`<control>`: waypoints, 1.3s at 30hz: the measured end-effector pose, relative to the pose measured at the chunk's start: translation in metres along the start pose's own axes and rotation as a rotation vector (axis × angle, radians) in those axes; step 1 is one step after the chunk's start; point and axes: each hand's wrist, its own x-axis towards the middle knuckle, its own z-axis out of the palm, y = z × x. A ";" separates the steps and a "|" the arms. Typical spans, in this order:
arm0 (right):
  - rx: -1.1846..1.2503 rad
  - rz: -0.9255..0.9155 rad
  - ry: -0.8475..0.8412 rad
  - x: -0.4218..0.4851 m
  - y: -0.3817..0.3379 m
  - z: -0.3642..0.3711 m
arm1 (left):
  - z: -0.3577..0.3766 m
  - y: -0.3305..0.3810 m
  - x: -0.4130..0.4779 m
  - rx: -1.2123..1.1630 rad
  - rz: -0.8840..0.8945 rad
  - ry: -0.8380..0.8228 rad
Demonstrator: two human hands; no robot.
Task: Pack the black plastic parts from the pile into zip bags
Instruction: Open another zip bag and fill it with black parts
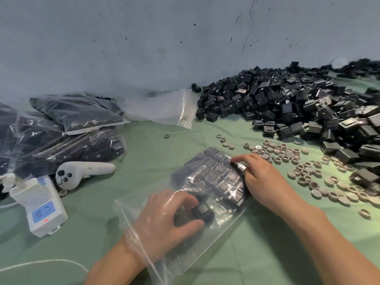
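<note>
A clear zip bag (224, 225) lies flat on the green cloth in front of me, its far half filled with rows of black plastic parts (213, 173). My left hand (164, 221) is inside the bag through its open near end and grips a black part (202, 211) between thumb and fingers. My right hand (261, 177) rests on the outside of the bag at its right edge, fingers curled over the packed parts. The big pile of loose black parts (287, 103) covers the right back of the table.
Filled bags (67, 128) lie at the left, an empty zip bag (164, 110) behind. A white controller (82, 172) and a white box with a red light (43, 206) sit near left. Several grey round caps (308, 171) are scattered at the right. A wall runs behind.
</note>
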 end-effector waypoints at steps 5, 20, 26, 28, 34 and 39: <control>0.010 0.009 0.011 0.000 -0.002 0.002 | 0.004 0.014 0.011 0.010 -0.020 0.035; 0.074 0.023 0.078 -0.010 -0.001 0.004 | -0.027 -0.006 -0.021 0.191 -0.134 0.016; 0.096 0.033 0.098 -0.016 -0.003 0.008 | -0.017 0.026 -0.017 0.044 -0.030 -0.082; 0.102 0.037 0.102 -0.017 -0.005 0.008 | -0.010 0.023 -0.020 0.011 0.047 -0.048; 0.122 0.048 0.101 -0.016 -0.006 0.007 | -0.006 0.019 -0.021 -0.187 0.024 -0.047; 0.103 0.050 0.112 -0.014 -0.008 0.008 | 0.004 0.007 -0.012 -0.043 0.045 -0.091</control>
